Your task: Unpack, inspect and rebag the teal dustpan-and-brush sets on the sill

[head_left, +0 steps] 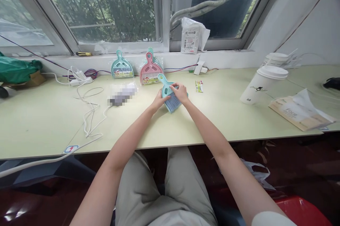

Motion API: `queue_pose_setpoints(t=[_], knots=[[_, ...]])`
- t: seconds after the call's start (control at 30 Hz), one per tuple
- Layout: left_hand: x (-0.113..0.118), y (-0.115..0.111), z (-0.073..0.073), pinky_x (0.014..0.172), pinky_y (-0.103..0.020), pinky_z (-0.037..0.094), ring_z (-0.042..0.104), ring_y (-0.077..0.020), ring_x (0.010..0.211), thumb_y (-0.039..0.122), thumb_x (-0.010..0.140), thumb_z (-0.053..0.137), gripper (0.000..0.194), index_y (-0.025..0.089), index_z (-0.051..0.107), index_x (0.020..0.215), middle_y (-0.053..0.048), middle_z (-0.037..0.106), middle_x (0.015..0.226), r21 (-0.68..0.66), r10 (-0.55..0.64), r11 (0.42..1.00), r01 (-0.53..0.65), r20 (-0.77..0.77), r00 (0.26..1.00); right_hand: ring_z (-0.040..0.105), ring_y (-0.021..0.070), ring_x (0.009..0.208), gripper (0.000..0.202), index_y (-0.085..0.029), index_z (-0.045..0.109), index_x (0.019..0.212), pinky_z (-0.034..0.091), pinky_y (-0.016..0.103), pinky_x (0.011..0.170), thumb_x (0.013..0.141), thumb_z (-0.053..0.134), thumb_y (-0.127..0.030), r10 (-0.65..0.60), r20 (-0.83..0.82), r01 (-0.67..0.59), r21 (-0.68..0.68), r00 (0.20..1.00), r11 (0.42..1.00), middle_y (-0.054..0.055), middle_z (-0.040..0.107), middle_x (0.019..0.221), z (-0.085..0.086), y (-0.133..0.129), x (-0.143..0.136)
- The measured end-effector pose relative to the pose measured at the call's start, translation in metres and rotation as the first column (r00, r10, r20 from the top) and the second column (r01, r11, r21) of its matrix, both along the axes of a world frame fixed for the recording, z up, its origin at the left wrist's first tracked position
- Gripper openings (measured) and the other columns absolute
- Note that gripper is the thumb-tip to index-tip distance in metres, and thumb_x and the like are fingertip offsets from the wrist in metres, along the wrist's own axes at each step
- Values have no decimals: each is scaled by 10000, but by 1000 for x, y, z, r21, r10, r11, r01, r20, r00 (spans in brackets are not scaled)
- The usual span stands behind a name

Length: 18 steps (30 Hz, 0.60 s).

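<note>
A small teal dustpan with a matching hand brush [173,103] is held above the table, its handle pointing up and away and its blue-grey bristles toward me. My left hand [158,100] is closed around the left edge of the dustpan, thumb on the front. My right hand [181,93] grips it from the right, with thumb and fingers at the base of the brush. Just beyond stand a pink dustpan set [151,67] in clear wrap, with more behind it, and a wrapped teal set [122,66]. A small printed label card [199,86] lies to the right.
White cables [91,113] and a power strip [81,79] spread over the left of the table [39,120]. White paper cups [257,86] and a tissue pack [301,111] stand and lie at the right. A wrapped box [190,38] sits on the windowsill.
</note>
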State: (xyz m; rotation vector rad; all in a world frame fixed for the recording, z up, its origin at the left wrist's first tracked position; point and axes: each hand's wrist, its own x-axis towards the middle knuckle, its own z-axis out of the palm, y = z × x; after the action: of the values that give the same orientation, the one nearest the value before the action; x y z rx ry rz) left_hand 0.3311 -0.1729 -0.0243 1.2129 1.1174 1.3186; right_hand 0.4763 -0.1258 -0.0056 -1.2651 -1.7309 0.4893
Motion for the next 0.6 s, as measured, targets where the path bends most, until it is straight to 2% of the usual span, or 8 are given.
queue_pose_setpoints(t=[0.07, 0.1, 0.17, 0.23, 0.33, 0.47, 0.53, 0.6], knots=[[-2, 0, -1, 959, -388, 487, 574, -260, 1150, 143, 628, 757, 637, 217, 493, 1204, -74, 611, 1178, -9, 76, 997, -76, 53, 996, 652, 213, 999, 290, -159, 671, 1064, 480, 365, 970, 939, 453, -304, -63, 0, 63, 31, 998, 998, 115, 675, 1121, -4, 12, 18], [-6, 1, -1, 933, -367, 502, 589, -240, 1113, 126, 625, 753, 594, 212, 492, 1152, -66, 614, 1148, -28, 127, 992, -125, 82, 989, 620, 231, 1095, 313, -145, 646, 1140, 443, 394, 1022, 939, 423, -236, -162, 42, 160, 56, 986, 986, 146, 627, 1228, -7, 19, 31], [-18, 3, 2, 850, -334, 531, 622, -205, 1005, 119, 645, 733, 504, 206, 482, 1074, -53, 617, 1081, -88, 222, 973, -211, 143, 964, 412, 301, 1360, 446, -137, 534, 1330, 295, 533, 1125, 892, 451, -135, -316, 210, 319, 19, 925, 948, 194, 445, 1455, -17, 33, 62], [-32, 6, 6, 769, -304, 542, 638, -180, 898, 125, 667, 716, 432, 205, 487, 1024, -43, 621, 1014, -140, 294, 953, -270, 199, 935, 288, 346, 1433, 505, -170, 499, 1375, 181, 676, 1108, 871, 481, -126, -258, 364, 324, -133, 895, 937, 191, 353, 1526, -27, 44, 90], [-50, 12, 9, 706, -277, 542, 646, -162, 827, 168, 711, 700, 351, 217, 520, 1008, -28, 634, 948, -165, 354, 934, -317, 296, 887, 384, 325, 1379, 445, -228, 649, 1187, 81, 757, 1069, 839, 424, -64, -90, 428, 215, -255, 899, 943, 113, 544, 1398, -36, 51, 110], [-66, 18, 5, 672, -253, 536, 650, -146, 795, 162, 749, 659, 285, 228, 535, 997, -11, 636, 910, -218, 455, 890, -401, 354, 817, 541, 247, 1211, 365, -210, 719, 776, 72, 677, 1120, 733, 427, 4, 84, 439, -25, -140, 894, 990, 28, 709, 1130, -35, 44, 99], [-70, 19, 2, 655, -245, 530, 648, -139, 777, 145, 753, 647, 279, 228, 523, 989, -5, 632, 896, -245, 492, 869, -430, 339, 802, 571, 224, 1150, 353, -201, 722, 759, 153, 568, 1143, 733, 436, 4, 44, 476, -33, -32, 879, 999, 43, 724, 1054, -34, 38, 87], [-72, 18, 0, 644, -246, 523, 641, -137, 759, 143, 751, 648, 284, 229, 505, 981, -1, 628, 889, -254, 511, 857, -448, 316, 799, 591, 220, 1119, 341, -199, 739, 893, 244, 490, 1117, 792, 455, -39, -25, 496, 15, 24, 868, 1000, 75, 710, 1098, -34, 32, 75]])
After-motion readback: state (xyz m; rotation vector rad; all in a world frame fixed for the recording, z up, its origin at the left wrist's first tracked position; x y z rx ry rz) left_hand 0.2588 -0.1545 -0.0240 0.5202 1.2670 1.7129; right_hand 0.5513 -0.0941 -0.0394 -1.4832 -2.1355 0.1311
